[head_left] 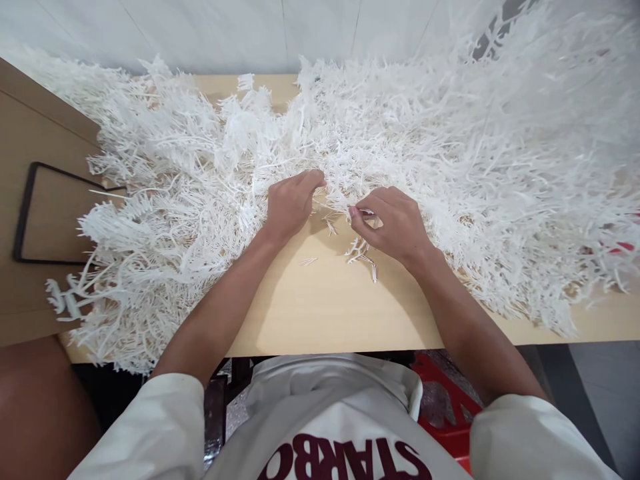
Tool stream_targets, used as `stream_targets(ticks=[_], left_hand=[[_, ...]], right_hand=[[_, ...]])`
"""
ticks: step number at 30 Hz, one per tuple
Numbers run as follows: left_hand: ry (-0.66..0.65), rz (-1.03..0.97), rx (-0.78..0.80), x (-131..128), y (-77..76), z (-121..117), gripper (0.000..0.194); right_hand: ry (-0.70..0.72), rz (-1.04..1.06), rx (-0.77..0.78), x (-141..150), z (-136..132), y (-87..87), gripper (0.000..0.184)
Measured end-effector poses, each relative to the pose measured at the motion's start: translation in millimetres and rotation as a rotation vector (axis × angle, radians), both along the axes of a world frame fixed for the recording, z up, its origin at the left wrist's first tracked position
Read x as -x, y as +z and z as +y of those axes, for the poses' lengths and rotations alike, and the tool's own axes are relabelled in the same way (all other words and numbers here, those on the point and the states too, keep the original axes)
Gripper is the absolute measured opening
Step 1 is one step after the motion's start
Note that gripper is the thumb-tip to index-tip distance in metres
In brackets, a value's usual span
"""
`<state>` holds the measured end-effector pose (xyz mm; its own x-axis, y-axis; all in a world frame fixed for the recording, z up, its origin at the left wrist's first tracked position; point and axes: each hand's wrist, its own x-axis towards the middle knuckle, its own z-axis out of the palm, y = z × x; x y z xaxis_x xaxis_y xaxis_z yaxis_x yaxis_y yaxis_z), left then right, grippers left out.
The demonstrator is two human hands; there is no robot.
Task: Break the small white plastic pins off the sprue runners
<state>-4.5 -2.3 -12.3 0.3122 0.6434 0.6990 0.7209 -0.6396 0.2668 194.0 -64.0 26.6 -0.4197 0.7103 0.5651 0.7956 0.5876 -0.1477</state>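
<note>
Shirt (330,400) with “STARBO” (361,457), white branching pieces (380,133)

We work in bright, soft, whitish light that seems to fall from above, laying faint, soft-edged shadows on the flat, pale yellow, wood-coloured tabletop (345,313) beside our bare forearms (227,303). Around the middle, the tangled heap of thin white plastic-looking strands (170,160) looks fairly crisp to us, but toward the upper right it turns hazy, washed out and smeared. We see wide-angle distortion splay the joints of the pale grey panelled wall (240,33), and darker patches below the tabletop's front edge.
</note>
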Motion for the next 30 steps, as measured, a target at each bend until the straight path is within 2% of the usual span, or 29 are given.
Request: stream_targets(ticks=[3, 7, 9, 12, 14, 17, 20, 23, 25, 30], left_hand=[[0.016, 0.003, 0.029, -1, 0.5, -2, 0.027], [0.01, 0.051, 0.041, -2, 1.6, -3, 0.029], [0.044, 0.028, 0.021, 1, 2.5, 0, 0.031], [0.148, -0.111, 0.027, 5, 3.8, 4, 0.035], [0.148, -0.138, 0.061, 7, 4.1, 6, 0.036], [0.095, -0.096, 0.097, 6, 2.8, 5, 0.038], [0.039, -0.049, 0.079, 5, 0.9, 4, 0.037], [-0.01, 0.017, 0.039, 4, 0.2, 3, 0.037], [-0.011, 0.028, 0.015, 4, 0.8, 3, 0.038], [0.015, 0.02, 0.007, 4, 3.1, 2, 0.038]], right_hand=[[0.003, 0.019, 0.019, 2, 0, 2.3, 0.021], [0.157, -0.004, -0.076, 0, -2, 4.5, 0.022], [0.216, 0.065, -0.149, -1, -5, 4.7, 0.026], [0.256, 0.223, -0.235, 0, -10, 4.9, 0.03], [0.19, 0.289, -0.257, 1, -10, 5.5, 0.025], [-0.055, 0.339, -0.208, 3, -6, 6.4, 0.015], [-0.191, 0.316, -0.096, 2, 2, 4.2, 0.024], [-0.151, 0.198, 0.013, 1, 7, -3.2, 0.033], [-0.11, 0.119, 0.066, 2, 8, -9.0, 0.029], [-0.049, 0.004, 0.07, 3, 5, -11.1, 0.027]])
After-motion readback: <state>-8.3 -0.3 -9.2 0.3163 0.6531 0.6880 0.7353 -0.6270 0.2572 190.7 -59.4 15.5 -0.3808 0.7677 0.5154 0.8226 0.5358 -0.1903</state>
